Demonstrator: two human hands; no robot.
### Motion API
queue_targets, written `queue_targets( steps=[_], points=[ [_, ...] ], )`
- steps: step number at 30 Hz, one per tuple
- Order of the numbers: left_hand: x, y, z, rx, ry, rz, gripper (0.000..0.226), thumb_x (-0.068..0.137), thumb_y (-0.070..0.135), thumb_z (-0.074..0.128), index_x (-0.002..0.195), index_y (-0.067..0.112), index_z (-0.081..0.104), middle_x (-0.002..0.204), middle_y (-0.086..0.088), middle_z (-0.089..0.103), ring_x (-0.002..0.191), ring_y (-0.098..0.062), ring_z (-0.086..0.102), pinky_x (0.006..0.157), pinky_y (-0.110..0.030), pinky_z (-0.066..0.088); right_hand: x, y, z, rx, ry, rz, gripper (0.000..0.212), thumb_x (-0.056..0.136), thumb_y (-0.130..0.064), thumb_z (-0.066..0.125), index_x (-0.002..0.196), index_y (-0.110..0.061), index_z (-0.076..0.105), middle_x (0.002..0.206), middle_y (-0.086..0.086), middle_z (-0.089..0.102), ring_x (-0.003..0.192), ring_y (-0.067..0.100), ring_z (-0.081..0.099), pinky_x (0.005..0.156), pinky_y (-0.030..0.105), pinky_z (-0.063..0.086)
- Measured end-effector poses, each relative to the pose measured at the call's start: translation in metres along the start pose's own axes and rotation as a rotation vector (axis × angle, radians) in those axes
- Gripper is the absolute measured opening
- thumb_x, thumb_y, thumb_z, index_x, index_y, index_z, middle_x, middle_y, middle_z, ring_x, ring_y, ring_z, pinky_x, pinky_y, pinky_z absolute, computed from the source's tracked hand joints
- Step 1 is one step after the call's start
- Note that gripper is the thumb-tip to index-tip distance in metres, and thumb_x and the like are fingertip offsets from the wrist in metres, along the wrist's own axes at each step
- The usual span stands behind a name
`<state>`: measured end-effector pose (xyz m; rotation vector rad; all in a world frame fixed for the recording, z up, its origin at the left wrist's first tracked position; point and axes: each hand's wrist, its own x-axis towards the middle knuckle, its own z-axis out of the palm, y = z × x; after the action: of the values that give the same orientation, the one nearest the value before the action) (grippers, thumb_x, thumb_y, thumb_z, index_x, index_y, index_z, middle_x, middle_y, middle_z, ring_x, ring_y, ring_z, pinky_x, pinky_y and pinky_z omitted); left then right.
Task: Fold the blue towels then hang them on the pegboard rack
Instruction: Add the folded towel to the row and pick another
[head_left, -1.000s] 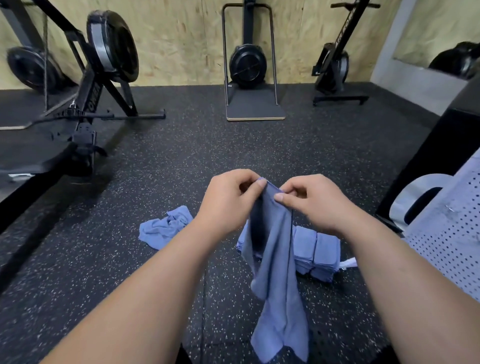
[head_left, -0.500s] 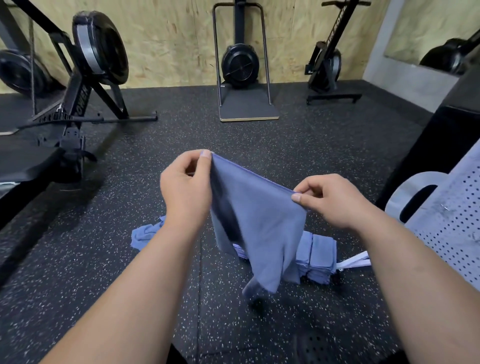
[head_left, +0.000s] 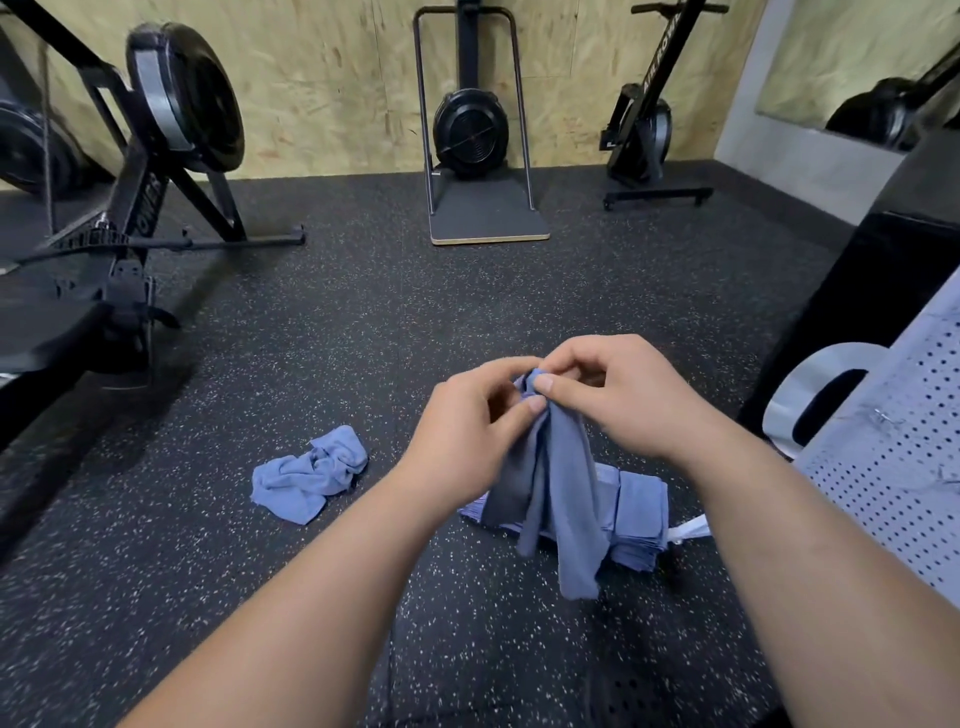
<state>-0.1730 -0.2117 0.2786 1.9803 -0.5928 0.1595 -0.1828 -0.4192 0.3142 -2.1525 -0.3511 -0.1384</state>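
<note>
A blue towel (head_left: 563, 483) hangs doubled over in front of me, its top corners brought together. My left hand (head_left: 470, 431) and my right hand (head_left: 618, 395) both pinch those corners, fingertips touching each other. Behind the hanging towel a stack of folded blue towels (head_left: 639, 509) lies on the floor, partly hidden. A crumpled blue towel (head_left: 311, 475) lies on the floor to the left. The white pegboard rack (head_left: 898, 467) fills the right edge of the view.
The floor is black speckled rubber (head_left: 363, 338). A rowing machine (head_left: 150, 171) stands at the left. A ski trainer (head_left: 475, 135) and another machine (head_left: 649, 130) stand against the plywood back wall. A black box (head_left: 883, 270) sits at the right.
The hands were spread apart with the towel stretched between them; now they have come together, folding the towel in half so it hangs narrow.
</note>
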Motion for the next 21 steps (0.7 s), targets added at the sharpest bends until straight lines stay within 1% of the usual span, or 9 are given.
queue_targets(
  steps=[2, 4, 7, 10, 11, 15, 18, 19, 21],
  points=[
    [0.001, -0.001, 0.0, 0.048, 0.054, -0.026, 0.011, 0.097, 0.032, 0.074, 0.107, 0.037, 0.076, 0.075, 0.008, 0.068, 0.068, -0.011, 0.059, 0.068, -0.035, 0.052, 0.001, -0.002, 0.002, -0.012, -0.029, 0.007, 0.004, 0.097, -0.027, 0.077, 0.094, -0.029, 0.08, 0.084, -0.005, 0.078, 0.078, 0.011, 0.069, 0.082, 0.041, 0.056],
    [0.003, -0.002, -0.003, 0.072, 0.078, -0.05, 0.002, 0.096, 0.033, 0.076, 0.098, 0.033, 0.076, 0.074, 0.008, 0.069, 0.071, -0.015, 0.063, 0.07, -0.037, 0.054, 0.001, -0.003, 0.003, -0.006, -0.039, 0.008, 0.003, 0.097, -0.029, 0.077, 0.096, -0.03, 0.08, 0.087, -0.006, 0.078, 0.084, 0.019, 0.073, 0.085, 0.044, 0.058],
    [0.005, -0.001, -0.011, 0.074, 0.108, -0.07, 0.003, 0.095, 0.03, 0.078, 0.094, 0.033, 0.078, 0.073, 0.008, 0.07, 0.07, -0.016, 0.064, 0.066, -0.032, 0.052, 0.0, 0.0, 0.0, 0.016, -0.066, 0.029, 0.004, 0.095, -0.028, 0.08, 0.098, -0.03, 0.079, 0.089, -0.006, 0.078, 0.084, 0.018, 0.074, 0.085, 0.045, 0.059],
    [0.008, -0.002, -0.024, 0.036, 0.202, -0.101, 0.005, 0.095, 0.027, 0.077, 0.093, 0.031, 0.078, 0.072, 0.009, 0.072, 0.065, -0.007, 0.062, 0.064, -0.025, 0.048, -0.002, 0.007, -0.003, -0.008, -0.127, 0.091, 0.005, 0.094, -0.025, 0.081, 0.097, -0.027, 0.078, 0.089, -0.005, 0.079, 0.087, 0.03, 0.074, 0.084, 0.058, 0.061],
    [0.009, -0.003, -0.028, 0.008, 0.246, -0.113, 0.005, 0.095, 0.026, 0.077, 0.093, 0.03, 0.078, 0.073, 0.008, 0.073, 0.064, -0.005, 0.061, 0.064, -0.025, 0.048, -0.003, 0.01, -0.005, -0.019, -0.138, 0.101, 0.005, 0.094, -0.025, 0.081, 0.097, -0.026, 0.078, 0.089, -0.004, 0.079, 0.089, 0.03, 0.074, 0.088, 0.058, 0.06],
    [0.012, -0.005, -0.044, -0.079, 0.428, -0.149, 0.005, 0.095, 0.024, 0.078, 0.093, 0.028, 0.079, 0.073, 0.007, 0.074, 0.065, -0.003, 0.061, 0.069, -0.029, 0.051, -0.003, 0.023, -0.019, -0.098, -0.097, 0.142, 0.006, 0.092, -0.03, 0.083, 0.092, -0.029, 0.077, 0.085, -0.008, 0.077, 0.086, 0.028, 0.073, 0.088, 0.052, 0.059],
    [0.013, -0.012, -0.054, -0.103, 0.557, -0.196, 0.007, 0.096, 0.024, 0.075, 0.092, 0.028, 0.079, 0.076, 0.004, 0.075, 0.067, -0.006, 0.063, 0.073, -0.032, 0.054, -0.005, 0.032, -0.028, -0.164, -0.047, 0.172, 0.007, 0.092, -0.033, 0.083, 0.089, -0.032, 0.076, 0.08, -0.011, 0.076, 0.073, 0.019, 0.069, 0.077, 0.042, 0.059],
    [0.013, -0.015, -0.056, -0.092, 0.564, -0.216, 0.007, 0.096, 0.024, 0.074, 0.093, 0.029, 0.078, 0.076, 0.004, 0.074, 0.066, -0.006, 0.062, 0.072, -0.033, 0.053, -0.005, 0.033, -0.029, -0.174, -0.013, 0.172, 0.008, 0.093, -0.033, 0.081, 0.087, -0.032, 0.076, 0.078, -0.012, 0.075, 0.066, 0.012, 0.065, 0.071, 0.036, 0.054],
    [0.013, -0.023, -0.055, -0.036, 0.495, -0.249, 0.008, 0.095, 0.023, 0.074, 0.097, 0.03, 0.078, 0.071, 0.007, 0.071, 0.063, -0.006, 0.058, 0.069, -0.031, 0.051, -0.006, 0.031, -0.027, -0.173, 0.059, 0.15, 0.009, 0.095, -0.031, 0.079, 0.087, -0.031, 0.075, 0.075, -0.013, 0.072, 0.062, 0.003, 0.058, 0.067, 0.029, 0.046]
  ],
)
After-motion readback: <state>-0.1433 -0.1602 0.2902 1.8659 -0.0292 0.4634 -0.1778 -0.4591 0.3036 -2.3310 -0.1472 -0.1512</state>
